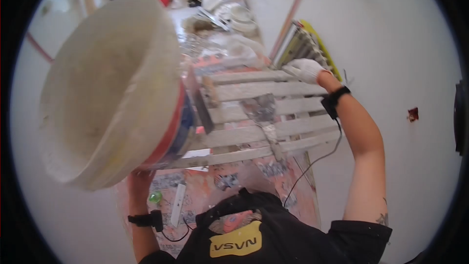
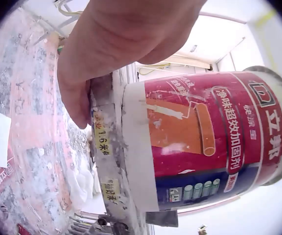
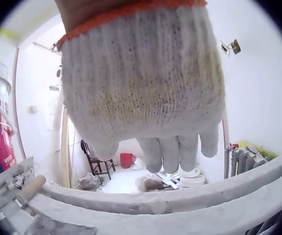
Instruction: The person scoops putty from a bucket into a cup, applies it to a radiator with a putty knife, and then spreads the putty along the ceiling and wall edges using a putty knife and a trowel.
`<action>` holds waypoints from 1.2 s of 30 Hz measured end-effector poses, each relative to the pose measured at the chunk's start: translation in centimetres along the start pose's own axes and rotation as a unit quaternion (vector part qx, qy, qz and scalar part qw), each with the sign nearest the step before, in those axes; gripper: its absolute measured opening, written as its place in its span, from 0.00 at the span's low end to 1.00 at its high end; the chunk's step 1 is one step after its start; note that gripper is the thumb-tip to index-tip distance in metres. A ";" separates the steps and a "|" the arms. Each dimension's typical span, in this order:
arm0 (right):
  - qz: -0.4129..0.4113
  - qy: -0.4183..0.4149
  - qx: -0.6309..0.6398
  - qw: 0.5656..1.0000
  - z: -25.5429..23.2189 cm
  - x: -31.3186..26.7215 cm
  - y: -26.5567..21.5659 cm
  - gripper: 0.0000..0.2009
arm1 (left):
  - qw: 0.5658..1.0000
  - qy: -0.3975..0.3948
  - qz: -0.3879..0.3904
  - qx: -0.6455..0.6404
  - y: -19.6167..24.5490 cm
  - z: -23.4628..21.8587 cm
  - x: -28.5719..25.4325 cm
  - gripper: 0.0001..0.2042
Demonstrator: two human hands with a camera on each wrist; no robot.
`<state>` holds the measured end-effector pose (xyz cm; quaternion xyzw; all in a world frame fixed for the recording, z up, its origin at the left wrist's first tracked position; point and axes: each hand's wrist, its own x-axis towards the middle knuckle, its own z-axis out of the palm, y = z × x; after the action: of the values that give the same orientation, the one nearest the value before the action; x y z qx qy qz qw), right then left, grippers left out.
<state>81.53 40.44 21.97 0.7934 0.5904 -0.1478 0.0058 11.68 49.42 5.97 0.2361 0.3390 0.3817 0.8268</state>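
A big white bucket with a red and blue label point(image 1: 110, 88) point(image 2: 205, 142) stands on a slatted wooden platform point(image 1: 234, 136) point(image 3: 180, 196). My bare left hand point(image 1: 140, 182) point(image 2: 126, 44) grips the platform's edge beside the bucket's base; the bucket hides most of it in the head view. A wide putty knife point(image 1: 261, 108) lies across the slats, and a trowel with a wooden handle point(image 3: 30, 189) is near the bucket. My right hand point(image 1: 309, 70) point(image 3: 146, 88), in a white knit glove, is at the platform's far right end, fingers extended and loosely spread.
A radiator point(image 1: 305, 49) point(image 3: 246, 161) leans by the right wall. Plastic sheeting and clutter point(image 1: 229, 12) lie on the floor beyond the platform. Farther back are a dark chair point(image 3: 98, 161) and a red bucket point(image 3: 127, 160). Printed pink floor film point(image 1: 166, 186) shows below, with a white strip point(image 1: 178, 204).
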 end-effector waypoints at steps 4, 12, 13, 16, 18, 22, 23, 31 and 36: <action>-0.012 0.003 0.035 0.999 2.4 3.0 -0.2 0.32 | 0.996 0.014 0.016 -0.087 -1.1 2.9 1.0 0.28; 0.021 -0.238 0.055 0.970 4.3 10.0 3.0 0.39 | 0.996 0.052 0.077 -0.019 -2.8 1.5 2.3 0.29; 0.032 -0.245 0.069 0.967 4.2 9.8 3.0 0.38 | 0.996 0.060 0.069 -0.011 -3.7 -0.3 -1.2 0.29; 0.028 -0.203 0.068 0.976 5.4 10.0 4.0 0.38 | 0.995 0.077 0.057 0.005 -4.0 -1.7 -2.9 0.29; 0.051 -0.225 0.068 0.971 4.5 9.7 3.2 0.39 | 0.995 0.091 0.043 0.011 -4.3 -2.7 -3.7 0.29; 0.040 -0.218 0.050 0.974 4.1 10.1 3.3 0.43 | 0.994 0.101 0.038 0.033 -4.8 -0.8 -2.9 0.30; 0.037 -0.215 0.050 0.975 3.8 10.4 3.3 0.43 | 0.993 0.102 0.040 0.037 -5.1 -0.6 -2.7 0.30; -0.020 -0.171 0.030 0.985 3.2 11.2 2.9 0.45 | 0.990 0.116 0.063 0.052 -8.4 -0.6 -0.5 0.30; -0.036 -0.150 -0.014 0.988 4.7 11.4 3.0 0.46 | 0.987 0.123 0.072 0.074 -8.4 -1.7 -0.6 0.30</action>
<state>86.19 49.30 14.25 0.7399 0.6134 -0.2571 0.1007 14.12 44.18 -0.37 0.2714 0.4471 0.4400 0.7300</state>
